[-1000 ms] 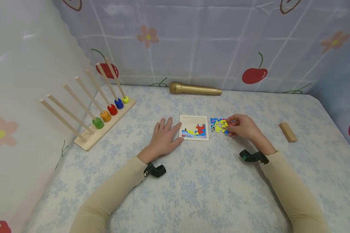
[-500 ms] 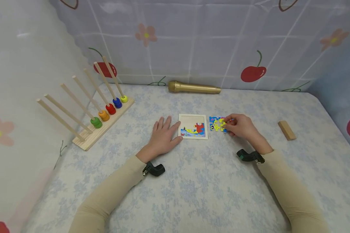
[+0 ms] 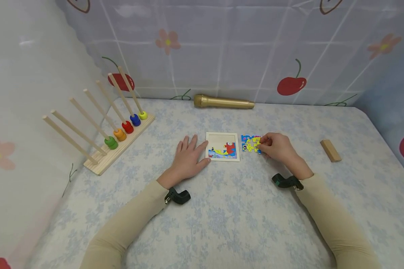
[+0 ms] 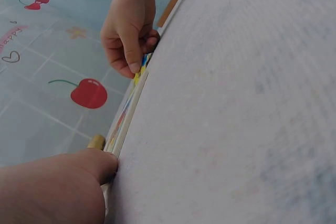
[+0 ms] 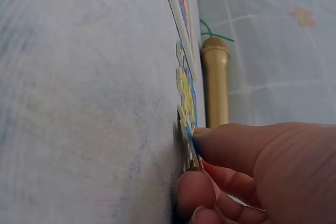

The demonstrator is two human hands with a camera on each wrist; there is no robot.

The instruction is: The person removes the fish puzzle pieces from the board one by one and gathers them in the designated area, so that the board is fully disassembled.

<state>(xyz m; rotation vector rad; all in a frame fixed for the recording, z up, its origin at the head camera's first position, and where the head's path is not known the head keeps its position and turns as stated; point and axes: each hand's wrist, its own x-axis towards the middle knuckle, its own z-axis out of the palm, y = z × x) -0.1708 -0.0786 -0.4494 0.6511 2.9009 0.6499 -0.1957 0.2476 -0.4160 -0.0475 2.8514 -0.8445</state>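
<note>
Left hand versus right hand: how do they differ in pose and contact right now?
The left hand lies with fingers spread, while the right hand has its fingers curled in a pinch. The left hand touches the puzzle tray at its left edge; the right hand grips a puzzle piece beside it. Both emerge from beige sleeves.

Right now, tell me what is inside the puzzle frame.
Inside the puzzle frame, printed pieces in red, yellow and blue lie in the lower part, with bare board above. Whatever lies beneath the pieces is covered.
</note>
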